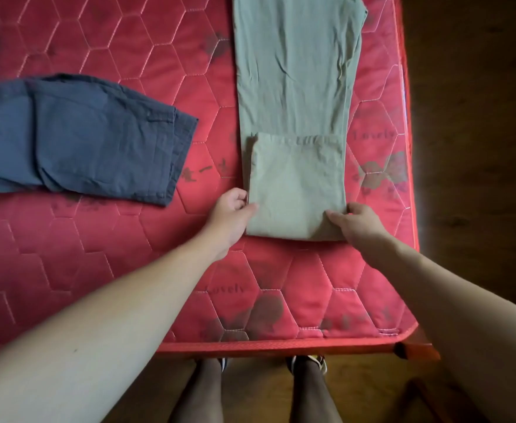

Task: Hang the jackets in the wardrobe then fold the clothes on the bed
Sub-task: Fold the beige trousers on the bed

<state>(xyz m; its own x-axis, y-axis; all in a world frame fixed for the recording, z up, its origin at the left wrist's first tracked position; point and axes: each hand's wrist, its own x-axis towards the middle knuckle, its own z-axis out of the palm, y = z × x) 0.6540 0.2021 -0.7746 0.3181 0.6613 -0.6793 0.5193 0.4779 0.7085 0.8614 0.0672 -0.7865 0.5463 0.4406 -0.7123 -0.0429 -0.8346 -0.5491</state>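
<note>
The red mattress (98, 254) is quilted, satiny cloth; the green trousers (296, 87) and blue shorts (82, 132) are matt woven cloth.

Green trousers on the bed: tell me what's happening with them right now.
A person stands at the edge of the red mattress, folding the green trousers. The near end is already turned over onto the rest. The left hand pinches the left side of that fold and the right hand pinches its right corner. The far part still lies flat. A blue garment lies loosely folded to the left, with no hand on it.
</note>
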